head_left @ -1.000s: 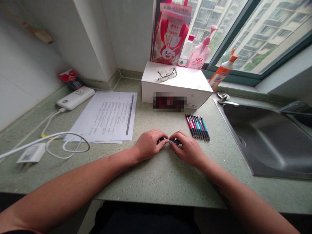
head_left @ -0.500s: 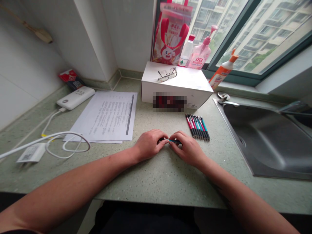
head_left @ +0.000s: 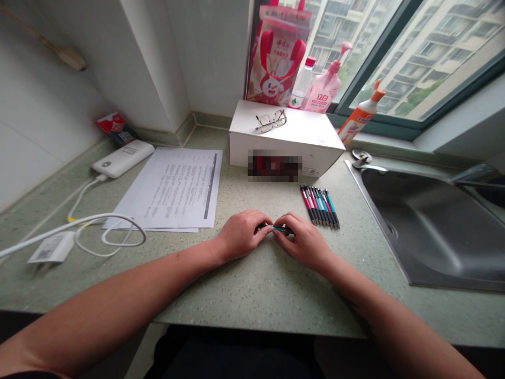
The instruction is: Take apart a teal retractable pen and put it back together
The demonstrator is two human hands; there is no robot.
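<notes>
Left hand: mine, closed on one end of a pen, resting on the counter. Right hand: closed on the pen's other end. Pen: level between both hands. Pen row: just beyond my right hand.

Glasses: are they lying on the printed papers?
No, the glasses lie on top of the white box, apart from the papers.

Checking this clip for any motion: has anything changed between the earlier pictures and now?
Nothing visibly changed. The left hand and right hand hold the same teal pen between their fingertips over the green speckled counter; the row of red and teal pens lies where it was.
</notes>
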